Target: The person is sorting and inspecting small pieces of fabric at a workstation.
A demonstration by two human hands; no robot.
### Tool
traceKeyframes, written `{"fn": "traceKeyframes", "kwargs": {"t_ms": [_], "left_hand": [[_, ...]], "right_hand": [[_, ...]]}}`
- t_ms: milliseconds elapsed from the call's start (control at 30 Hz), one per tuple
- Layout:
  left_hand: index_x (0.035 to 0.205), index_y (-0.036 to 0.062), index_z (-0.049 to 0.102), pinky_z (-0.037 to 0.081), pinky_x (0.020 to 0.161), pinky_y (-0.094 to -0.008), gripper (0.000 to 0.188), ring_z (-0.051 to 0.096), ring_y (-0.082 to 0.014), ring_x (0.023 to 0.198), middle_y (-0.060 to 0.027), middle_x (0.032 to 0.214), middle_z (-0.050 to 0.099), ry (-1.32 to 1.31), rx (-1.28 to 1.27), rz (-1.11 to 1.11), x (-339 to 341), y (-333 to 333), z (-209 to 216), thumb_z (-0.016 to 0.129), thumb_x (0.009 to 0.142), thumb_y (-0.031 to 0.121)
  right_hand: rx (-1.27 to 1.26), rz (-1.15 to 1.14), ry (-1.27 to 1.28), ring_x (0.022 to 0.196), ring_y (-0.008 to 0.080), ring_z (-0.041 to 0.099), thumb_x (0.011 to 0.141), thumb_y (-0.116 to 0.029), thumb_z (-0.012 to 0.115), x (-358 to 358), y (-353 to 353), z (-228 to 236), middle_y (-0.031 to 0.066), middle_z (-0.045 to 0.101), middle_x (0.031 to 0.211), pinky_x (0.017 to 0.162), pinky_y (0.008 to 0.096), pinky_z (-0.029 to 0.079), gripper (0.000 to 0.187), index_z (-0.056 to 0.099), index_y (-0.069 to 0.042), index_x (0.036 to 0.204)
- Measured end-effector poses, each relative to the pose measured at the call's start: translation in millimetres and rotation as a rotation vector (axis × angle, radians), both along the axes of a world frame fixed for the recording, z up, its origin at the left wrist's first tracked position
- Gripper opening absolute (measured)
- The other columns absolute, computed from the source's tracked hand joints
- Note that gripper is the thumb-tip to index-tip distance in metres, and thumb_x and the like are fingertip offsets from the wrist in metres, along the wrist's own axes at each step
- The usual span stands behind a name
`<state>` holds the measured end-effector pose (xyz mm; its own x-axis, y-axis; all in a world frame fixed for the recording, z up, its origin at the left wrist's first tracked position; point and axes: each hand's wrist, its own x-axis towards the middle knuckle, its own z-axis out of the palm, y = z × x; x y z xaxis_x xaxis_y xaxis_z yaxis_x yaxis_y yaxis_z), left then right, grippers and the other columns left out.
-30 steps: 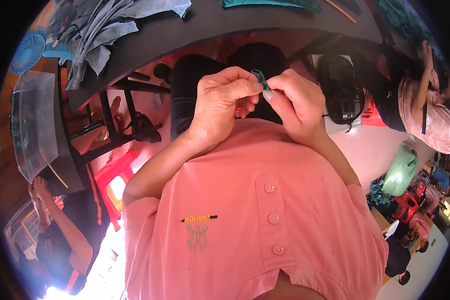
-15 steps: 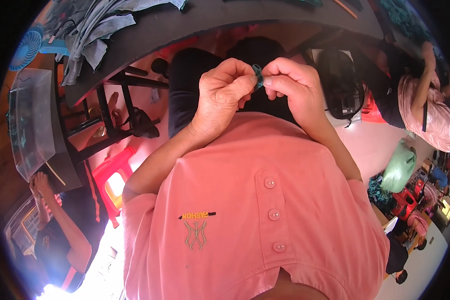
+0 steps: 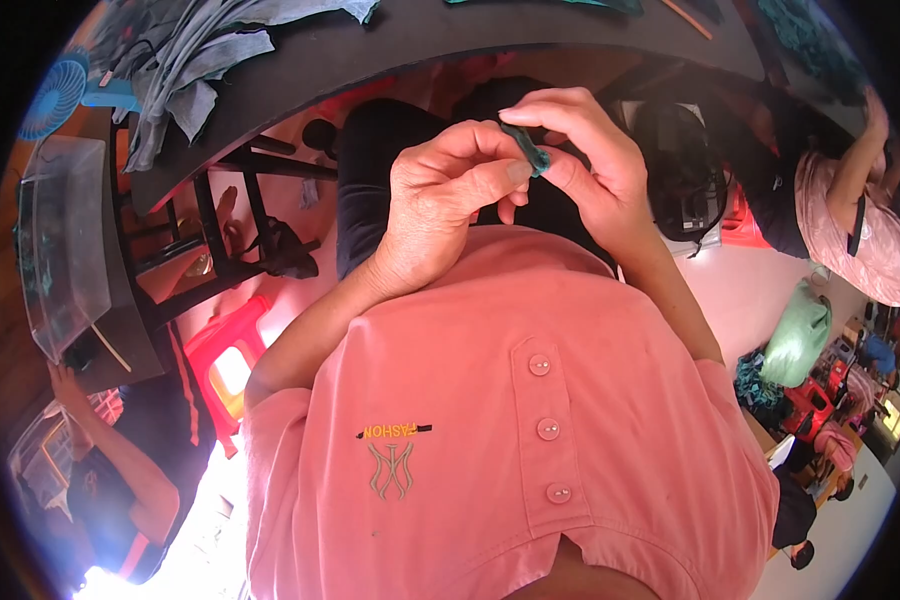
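Note:
A small strip of dark teal cloth [image 3: 522, 146] is held up over my lap. My left hand [image 3: 448, 195] pinches it between thumb and index finger. On the other side, my right hand [image 3: 600, 165] has its fingers stretched out and away from the thumb. Its thumb tip lies against the strip's lower end, and its index fingertip is by the upper end. Whatever part of the cloth sits inside the left pinch is hidden.
Ahead is a dark table [image 3: 370, 58] with grey-blue cloth strips [image 3: 205, 60] hanging off its edge. A blue fan [image 3: 58, 97] and a clear plastic bin [image 3: 65, 235] stand left. Co-workers sit at both sides. A red stool [image 3: 225, 350] is at lower left.
My right hand has opened from its pinch, its fingers spreading upward. The cloth, bunched between both hands before, now shows as a longer strip in my left hand.

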<state>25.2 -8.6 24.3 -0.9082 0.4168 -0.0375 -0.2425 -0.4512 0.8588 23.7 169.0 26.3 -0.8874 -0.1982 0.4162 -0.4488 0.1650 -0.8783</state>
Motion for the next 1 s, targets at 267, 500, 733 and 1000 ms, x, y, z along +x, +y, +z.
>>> {"fn": "traceKeyframes", "kwargs": {"t_ms": [267, 500, 733, 1000], "left_hand": [[0.088, -0.0027, 0.062, 0.049, 0.059, -0.0262, 0.008, 0.061, -0.0147, 0.071, -0.0091, 0.081, 0.063, -0.272, 0.126, -0.11, -3, -7, 3, 0.063, 0.086, 0.005], [0.087, -0.0026, 0.062, 0.049, 0.058, -0.0258, 0.009, 0.062, -0.0145, 0.069, -0.0088, 0.079, 0.064, -0.171, 0.06, -0.059, 0, -4, -1, 0.068, 0.081, 0.002], [0.089, -0.002, 0.062, 0.047, 0.057, -0.0244, 0.012, 0.061, -0.0126, 0.065, -0.0074, 0.079, 0.064, -0.229, 0.055, -0.003, -2, -4, -4, 0.067, 0.078, -0.002], [0.091, 0.0001, 0.062, 0.044, 0.055, -0.0203, 0.016, 0.059, -0.0084, 0.066, -0.0048, 0.079, 0.065, -0.113, -0.045, 0.049, 1, -2, -3, 0.073, 0.079, 0.002]], "right_hand": [[0.016, 0.097, 0.086, 0.09, 0.0211, 0.061, 0.085, -0.005, 0.064, 0, 4, -4, 0.0106, 0.062, 0.101, 0.079, 0.0306, 0.048, 0.018, 0.064, -0.002, 0.103], [-0.047, 0.101, -0.018, 0.081, 0.0186, 0.059, 0.083, -0.006, 0.065, 3, 6, -9, 0.009, 0.06, 0.09, 0.074, 0.0284, 0.047, 0.01, 0.061, 0.001, 0.089], [-0.18, 0.109, -0.248, 0.086, 0.0177, 0.058, 0.085, -0.001, 0.061, 14, 10, -10, 0.0114, 0.06, 0.095, 0.08, 0.0294, 0.046, 0.01, 0.059, 0.005, 0.094], [-0.287, 0.068, -0.396, 0.086, 0.0129, 0.057, 0.085, -0.002, 0.063, 15, 1, 8, 0.0067, 0.06, 0.093, 0.078, 0.0249, 0.044, 0.021, 0.061, 0.005, 0.104]]}}
